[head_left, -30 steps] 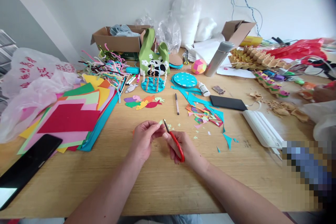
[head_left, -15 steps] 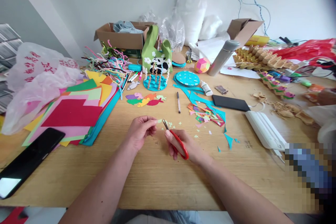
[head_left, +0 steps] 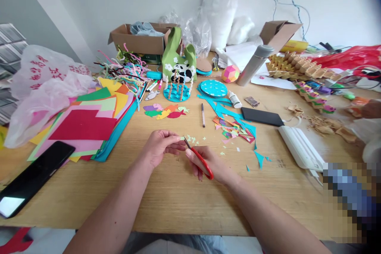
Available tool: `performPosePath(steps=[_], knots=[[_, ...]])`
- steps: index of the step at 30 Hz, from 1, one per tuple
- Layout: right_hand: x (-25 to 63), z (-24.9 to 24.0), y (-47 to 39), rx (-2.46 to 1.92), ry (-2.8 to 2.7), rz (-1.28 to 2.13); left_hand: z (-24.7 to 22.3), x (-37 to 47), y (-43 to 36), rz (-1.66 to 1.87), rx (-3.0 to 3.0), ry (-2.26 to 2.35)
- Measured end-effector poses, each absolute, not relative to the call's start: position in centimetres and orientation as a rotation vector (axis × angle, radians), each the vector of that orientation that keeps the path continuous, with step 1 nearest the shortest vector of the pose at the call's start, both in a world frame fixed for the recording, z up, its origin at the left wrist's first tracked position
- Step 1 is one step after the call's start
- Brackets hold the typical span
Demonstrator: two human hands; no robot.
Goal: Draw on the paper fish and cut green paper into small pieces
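My left hand [head_left: 162,146] pinches a small strip of pale green paper [head_left: 182,138] between thumb and forefinger. In my right hand [head_left: 202,160] is a pair of red-handled scissors [head_left: 201,162], the blades pointing up and left at the strip and looking closed or nearly so. Small pale green paper snippets [head_left: 193,140] lie on the table just beyond the blade tips. Farther back rest several coloured paper fish [head_left: 166,111] in a cluster, and a pen [head_left: 203,115] stands a little to their right.
Stacked coloured sheets [head_left: 80,125] and a black phone [head_left: 38,176] lie on the left. Blue and mixed paper scraps [head_left: 235,127], a black power bank [head_left: 262,116] and a white device [head_left: 300,149] are on the right. Behind are a green panda bag [head_left: 179,61] and a grey bottle [head_left: 254,65].
The fingers of my left hand have straightened a little below the strip. The scissor blades have come together at the strip's end. The whole view has shifted slightly.
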State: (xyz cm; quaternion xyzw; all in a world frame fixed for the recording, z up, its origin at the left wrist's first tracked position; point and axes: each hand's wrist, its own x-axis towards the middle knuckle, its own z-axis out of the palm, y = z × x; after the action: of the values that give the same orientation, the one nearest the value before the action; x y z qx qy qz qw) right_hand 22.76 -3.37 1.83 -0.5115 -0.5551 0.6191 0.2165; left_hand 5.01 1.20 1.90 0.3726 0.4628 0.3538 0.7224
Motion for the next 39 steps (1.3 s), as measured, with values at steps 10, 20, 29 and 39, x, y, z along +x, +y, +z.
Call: performPosePath(steps=[10, 20, 29, 39], knots=[[23.01, 1.29, -3.38, -1.376, -1.545, 1.744, 1.63, 4.83, 1.35, 0.759, 0.820, 1.005], [22.95, 1.48, -3.40, -1.415, -1.550, 1.735, 1.86, 4.88, 1.33, 0.749, 0.822, 1.005], [23.13, 1.19, -3.42, -1.383, -1.542, 1.754, 1.99, 4.82, 1.28, 0.743, 0.816, 0.999], [23.06, 1.32, -3.49, -1.395, -1.551, 1.735, 1.86, 4.81, 1.36, 0.743, 0.824, 0.990]])
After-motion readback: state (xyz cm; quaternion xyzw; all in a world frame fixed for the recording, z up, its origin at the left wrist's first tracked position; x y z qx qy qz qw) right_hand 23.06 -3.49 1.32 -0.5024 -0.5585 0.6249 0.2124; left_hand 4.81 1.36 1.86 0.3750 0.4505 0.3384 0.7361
